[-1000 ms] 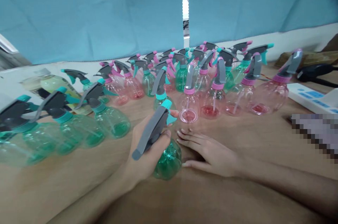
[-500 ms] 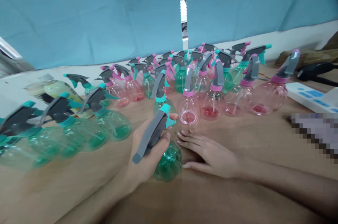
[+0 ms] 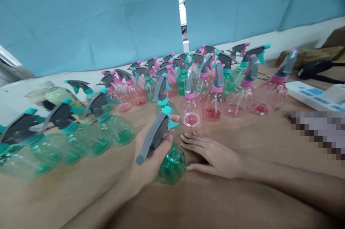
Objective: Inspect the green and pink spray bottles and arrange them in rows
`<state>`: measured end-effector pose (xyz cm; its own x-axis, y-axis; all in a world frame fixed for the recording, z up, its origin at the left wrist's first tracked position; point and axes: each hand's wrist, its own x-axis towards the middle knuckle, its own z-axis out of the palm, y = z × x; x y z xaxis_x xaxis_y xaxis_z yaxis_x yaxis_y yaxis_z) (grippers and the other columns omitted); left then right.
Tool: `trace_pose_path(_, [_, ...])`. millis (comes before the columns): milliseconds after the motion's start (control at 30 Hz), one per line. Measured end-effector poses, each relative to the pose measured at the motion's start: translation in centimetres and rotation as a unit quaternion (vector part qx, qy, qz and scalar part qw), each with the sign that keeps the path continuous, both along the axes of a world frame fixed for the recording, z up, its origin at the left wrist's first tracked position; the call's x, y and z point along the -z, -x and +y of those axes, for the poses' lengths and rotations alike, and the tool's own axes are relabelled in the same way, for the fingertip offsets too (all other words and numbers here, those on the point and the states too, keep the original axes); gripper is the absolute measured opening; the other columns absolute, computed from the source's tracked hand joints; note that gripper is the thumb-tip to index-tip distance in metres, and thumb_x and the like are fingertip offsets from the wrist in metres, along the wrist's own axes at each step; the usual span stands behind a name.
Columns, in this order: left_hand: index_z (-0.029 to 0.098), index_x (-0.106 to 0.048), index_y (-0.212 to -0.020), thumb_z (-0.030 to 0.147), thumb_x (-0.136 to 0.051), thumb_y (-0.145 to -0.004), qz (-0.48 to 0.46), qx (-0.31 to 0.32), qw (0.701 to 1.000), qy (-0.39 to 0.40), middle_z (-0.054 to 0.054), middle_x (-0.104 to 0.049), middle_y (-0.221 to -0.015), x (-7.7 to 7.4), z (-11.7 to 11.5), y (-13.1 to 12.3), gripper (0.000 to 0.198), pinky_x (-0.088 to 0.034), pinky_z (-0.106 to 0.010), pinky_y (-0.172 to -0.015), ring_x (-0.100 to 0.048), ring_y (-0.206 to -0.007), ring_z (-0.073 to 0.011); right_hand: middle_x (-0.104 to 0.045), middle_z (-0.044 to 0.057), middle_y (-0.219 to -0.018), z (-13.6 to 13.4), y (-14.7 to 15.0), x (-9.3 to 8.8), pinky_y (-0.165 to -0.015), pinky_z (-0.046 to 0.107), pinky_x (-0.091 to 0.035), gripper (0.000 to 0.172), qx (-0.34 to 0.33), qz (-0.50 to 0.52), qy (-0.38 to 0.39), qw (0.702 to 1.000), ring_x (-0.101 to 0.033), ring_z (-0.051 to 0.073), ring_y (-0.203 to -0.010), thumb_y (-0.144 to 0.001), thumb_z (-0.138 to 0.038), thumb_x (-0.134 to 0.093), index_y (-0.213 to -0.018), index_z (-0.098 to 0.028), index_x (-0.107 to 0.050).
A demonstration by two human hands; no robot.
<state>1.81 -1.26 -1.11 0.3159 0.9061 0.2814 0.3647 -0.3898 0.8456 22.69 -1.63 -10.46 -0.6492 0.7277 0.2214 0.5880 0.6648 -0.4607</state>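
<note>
The left hand (image 3: 151,159) grasps a green spray bottle (image 3: 173,166) by its neck, front and centre. Just beside it, the right hand (image 3: 217,155) lies free, palm-down on the table (image 3: 210,205). Pink bottles (image 3: 191,114) stand behind.

The spray bottle (image 3: 172,166) is squat, made of see-through green plastic, with a round, lobed body that carries bright glints. Its head (image 3: 155,137) is grey, running back in a long, smooth slope to a blunt rear end. The nozzle (image 3: 166,110) is teal, as is the trigger (image 3: 171,124) hanging beneath it. The bottle is held about its neck, which is mostly hidden. Its head is uppermost, the nozzle facing the far edge of the table (image 3: 256,135). Whether the base touches the table is unclear. It is well apart from that far edge.
</note>
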Motion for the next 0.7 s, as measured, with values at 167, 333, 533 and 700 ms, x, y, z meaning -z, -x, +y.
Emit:
trace_pose_path(167, [0.028,-0.061,-0.116,0.021,-0.054,-0.086,-0.014,0.008,1.0,0.007,-0.002,-0.064,-0.125,0.14,0.14,-0.07,0.031,-0.047,-0.037,-0.1,-0.063,-0.11,-0.0226,-0.036,0.014,-0.151,0.07,0.04,-0.42,-0.117,0.045,-0.026,0.074,-0.005,-0.012,-0.006,1.0,-0.031,0.026,-0.141,-0.091,-0.06,-0.047,-0.145,-0.009,-0.038])
trace_pose_path(333, [0.029,-0.061,-0.118,0.024,-0.055,-0.087,-0.006,0.001,1.0,-0.002,-0.001,-0.065,-0.124,0.27,0.3,0.27,0.031,-0.048,-0.037,-0.098,-0.064,-0.109,-0.0232,-0.037,0.014,-0.15,0.13,0.07,-0.56,-0.117,0.044,-0.025,0.072,-0.008,-0.019,-0.007,1.0,-0.032,0.026,-0.141,-0.091,-0.058,-0.05,-0.143,-0.009,-0.041])
trace_pose_path(533, [0.027,-0.069,-0.102,0.028,-0.054,-0.086,-0.001,-0.017,0.999,0.029,-0.001,-0.075,-0.086,-0.06,0.14,-0.15,0.022,-0.044,-0.04,-0.099,-0.067,-0.1,-0.0251,-0.036,0.014,-0.15,0.12,0.06,-0.42,-0.117,0.044,-0.024,0.07,-0.013,-0.003,-0.003,1.0,-0.031,0.026,-0.141,-0.091,-0.055,-0.052,-0.143,-0.009,-0.043])
trace_pose_path(700, [0.028,-0.068,-0.107,0.031,-0.055,-0.085,-0.015,-0.018,1.0,0.022,-0.002,-0.073,-0.103,0.03,0.21,-0.17,0.026,-0.049,-0.038,-0.091,-0.066,-0.1,-0.0251,-0.037,0.015,-0.151,0.12,0.11,-0.33,-0.117,0.045,-0.024,0.071,-0.012,-0.001,0.002,1.0,-0.031,0.027,-0.141,-0.091,-0.056,-0.052,-0.143,-0.009,-0.042])
